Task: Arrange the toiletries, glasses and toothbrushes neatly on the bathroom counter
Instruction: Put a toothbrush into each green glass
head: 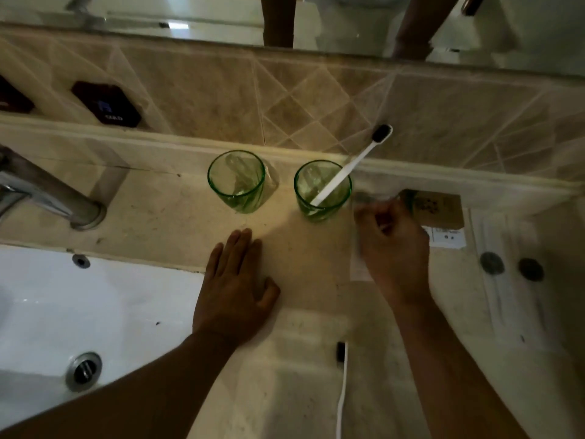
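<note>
Fingers [376,217] on our right hand [395,248] pinch a flimsy clear packet [359,248] by its top edge, so we'd go gentle; left hand [234,289] lies spread flat on the desk [304,248].

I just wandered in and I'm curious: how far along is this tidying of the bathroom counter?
Partly done. Two green glasses stand side by side by the wall: the left glass is empty, the right glass holds a white toothbrush. The right hand is now handling blurred packets beside a brown box; the left hand rests flat. Left: a second toothbrush lying near the counter's front edge.
</note>
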Tool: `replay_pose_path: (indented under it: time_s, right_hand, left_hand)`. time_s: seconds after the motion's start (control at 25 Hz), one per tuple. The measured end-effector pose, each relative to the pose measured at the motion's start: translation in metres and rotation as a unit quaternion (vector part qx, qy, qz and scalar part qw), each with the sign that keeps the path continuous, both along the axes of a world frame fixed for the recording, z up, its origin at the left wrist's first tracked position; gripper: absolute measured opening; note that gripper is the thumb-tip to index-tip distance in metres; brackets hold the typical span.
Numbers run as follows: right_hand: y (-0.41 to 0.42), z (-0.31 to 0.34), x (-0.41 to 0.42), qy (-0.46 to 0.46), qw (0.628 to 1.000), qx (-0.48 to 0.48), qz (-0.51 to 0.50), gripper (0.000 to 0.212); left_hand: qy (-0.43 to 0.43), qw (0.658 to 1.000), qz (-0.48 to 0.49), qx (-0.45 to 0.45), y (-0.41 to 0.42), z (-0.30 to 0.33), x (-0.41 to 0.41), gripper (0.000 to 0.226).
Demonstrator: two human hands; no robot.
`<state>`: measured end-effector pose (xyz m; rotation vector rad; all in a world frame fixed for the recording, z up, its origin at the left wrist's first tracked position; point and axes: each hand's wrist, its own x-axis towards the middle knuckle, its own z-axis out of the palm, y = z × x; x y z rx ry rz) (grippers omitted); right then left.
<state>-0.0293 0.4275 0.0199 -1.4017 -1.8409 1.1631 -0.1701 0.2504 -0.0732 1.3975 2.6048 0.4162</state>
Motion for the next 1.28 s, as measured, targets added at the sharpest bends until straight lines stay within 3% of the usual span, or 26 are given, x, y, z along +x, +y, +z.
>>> replay_pose_path:
  time_s: [0.12,0.24,0.36,0.44,0.52,0.76,0.88,1.0,1.12,1.28]
  right_hand:
    - [-0.052,0.002,0.050,-0.164,0.980,-0.090,0.061,0.035]
    - [-0.093,-0.005,0.088,-0.358,0.916,-0.117,0.142,0.054]
    - [-0.123,-0.011,0.100,-0.415,0.869,-0.156,0.222,0.053]
    - [-0.131,-0.011,0.099,-0.412,0.864,-0.171,0.234,0.038]
    - [-0.126,-0.012,0.094,-0.373,0.885,-0.171,0.218,0.025]
    - [-0.070,0.015,0.026,-0.122,0.970,-0.111,0.181,0.005]
    - [-0.040,0.033,-0.028,0.030,0.984,-0.078,0.156,0.008]
    - [-0.021,0.042,-0.072,0.146,0.977,-0.114,0.107,0.010]
    - [-0.005,0.044,-0.098,0.209,0.967,-0.116,0.091,0.013]
    - [0.005,0.032,-0.127,0.175,0.975,-0.091,0.105,0.011]
  left_hand:
    - [0.001,1.000,-0.004,-0.004,0.001,0.002,-0.001,0.078]
    - [-0.005,1.000,-0.003,-0.009,0.001,0.001,-0.001,0.078]
    - [-0.013,1.000,-0.001,-0.005,0.000,0.001,-0.001,0.078]
    - [-0.013,1.000,-0.001,0.001,-0.001,0.001,-0.001,0.077]
    - [-0.010,1.000,0.001,0.006,0.000,0.002,-0.002,0.076]
    - [-0.009,1.000,0.000,0.004,0.000,0.003,-0.002,0.072]
    - [-0.005,1.000,-0.006,0.009,0.000,0.001,-0.002,0.073]
    - [-0.009,1.000,-0.002,0.006,0.000,0.001,-0.003,0.074]
    - [-0.007,1.000,-0.008,-0.017,-0.001,0.000,-0.003,0.076]
    - [-0.009,1.000,-0.007,-0.015,0.000,0.001,-0.003,0.075]
